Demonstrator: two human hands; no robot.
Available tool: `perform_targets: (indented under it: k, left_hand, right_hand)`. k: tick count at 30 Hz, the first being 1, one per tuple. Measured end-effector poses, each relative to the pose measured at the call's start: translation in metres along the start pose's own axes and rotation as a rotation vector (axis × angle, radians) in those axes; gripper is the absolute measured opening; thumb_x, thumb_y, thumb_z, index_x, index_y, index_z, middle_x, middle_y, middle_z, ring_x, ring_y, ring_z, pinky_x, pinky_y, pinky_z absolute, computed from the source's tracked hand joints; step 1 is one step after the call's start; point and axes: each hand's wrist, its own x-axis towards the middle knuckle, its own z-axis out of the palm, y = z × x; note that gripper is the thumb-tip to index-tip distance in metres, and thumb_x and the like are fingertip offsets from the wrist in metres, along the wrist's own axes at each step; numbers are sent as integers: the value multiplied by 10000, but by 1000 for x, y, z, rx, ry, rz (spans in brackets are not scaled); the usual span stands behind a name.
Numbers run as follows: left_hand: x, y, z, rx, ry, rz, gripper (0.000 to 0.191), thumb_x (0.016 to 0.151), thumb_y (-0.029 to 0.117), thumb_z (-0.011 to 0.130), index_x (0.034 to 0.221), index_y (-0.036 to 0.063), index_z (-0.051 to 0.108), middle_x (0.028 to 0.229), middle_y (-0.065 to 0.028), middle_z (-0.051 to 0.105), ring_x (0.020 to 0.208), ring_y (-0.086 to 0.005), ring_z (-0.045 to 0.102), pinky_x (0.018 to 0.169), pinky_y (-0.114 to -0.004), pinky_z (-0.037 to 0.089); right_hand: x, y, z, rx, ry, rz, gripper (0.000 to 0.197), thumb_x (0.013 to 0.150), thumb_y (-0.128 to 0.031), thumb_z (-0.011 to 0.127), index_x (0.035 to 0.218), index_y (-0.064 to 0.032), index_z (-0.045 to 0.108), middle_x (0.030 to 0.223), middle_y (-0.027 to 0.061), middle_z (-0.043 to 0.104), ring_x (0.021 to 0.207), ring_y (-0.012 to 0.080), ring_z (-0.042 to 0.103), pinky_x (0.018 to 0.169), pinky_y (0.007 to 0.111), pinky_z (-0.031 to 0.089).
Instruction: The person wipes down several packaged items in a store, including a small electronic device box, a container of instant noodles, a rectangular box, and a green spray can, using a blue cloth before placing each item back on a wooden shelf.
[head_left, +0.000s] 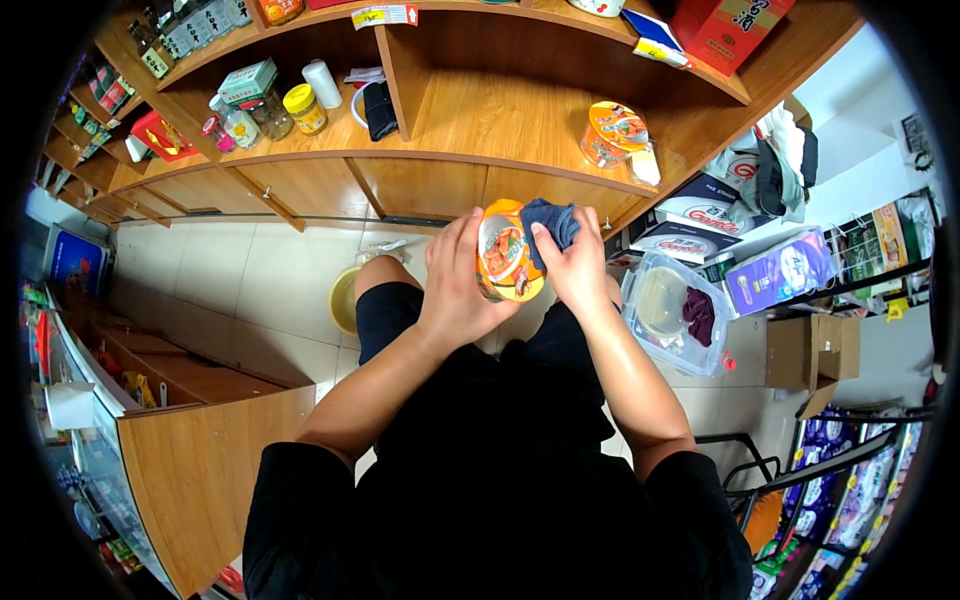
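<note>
My left hand grips an orange instant-noodle cup from its left side, its printed lid turned towards me. In my right hand is a bunched dark blue cloth, pressed against the right edge of the cup. Both hands are held above my knees, in front of the wooden shelf unit. A second orange noodle cup stands upright on the shelf board ahead, near its right end. Beside that cup lies a small pale item. The underside of the held cup is hidden.
Jars and a white roll stand on the shelf's left part. On the floor are a yellow basin and a clear plastic tub containing a maroon cloth. A wooden counter rises at left; cardboard boxes sit at right.
</note>
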Motion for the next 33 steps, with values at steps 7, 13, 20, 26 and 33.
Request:
perform_targets:
  k: [7, 13, 20, 26, 33]
  left_hand:
    - [-8, 7, 2, -44, -93, 8, 1213, 704, 342, 991, 1673, -40, 370, 1602, -280, 490, 1468, -480, 495, 1243, -581, 366]
    - [-10, 5, 4, -4, -89, 29, 1205, 714, 373, 975, 1662, -57, 369, 1598, -304, 474, 1453, -496, 494, 1230, -592, 368]
    - [-10, 1, 10, 7, -75, 16, 1139, 742, 355, 945, 1634, -74, 381, 1589, -319, 471, 1446, -504, 498, 1224, -602, 369]
    - [-5, -1, 9, 35, -55, 37, 1081, 764, 307, 922, 1626, -72, 392, 1585, -307, 496, 1459, -494, 507, 1232, -595, 366]
    - [-5, -3, 8, 26, -51, 18, 1038, 839, 270, 874, 1677, -64, 360, 1608, -309, 498, 1492, -491, 499, 1248, -602, 359]
  right_hand:
    - [10, -22, 8, 73, 13, 3, 460, 982, -227, 848, 1225, 113, 654, 1202, 263, 651, 1130, 484, 685, 997, 473, 564]
    - [2, -46, 8, 104, 5, -77, 431, 960, -173, 863, 1219, 108, 665, 1248, 243, 639, 1144, 445, 696, 1000, 451, 572]
    - [-15, -64, 6, 146, -36, -91, 384, 948, -138, 871, 1213, 69, 685, 1244, 217, 634, 1132, 409, 706, 993, 434, 581]
    - [-29, -70, 0, 203, -65, -76, 357, 941, -117, 866, 1223, 30, 704, 1267, 184, 642, 1157, 373, 714, 1008, 414, 582]
    - [-41, -69, -9, 182, -101, -113, 382, 911, -110, 883, 1232, 19, 720, 1290, 160, 643, 1186, 351, 712, 1028, 406, 580]
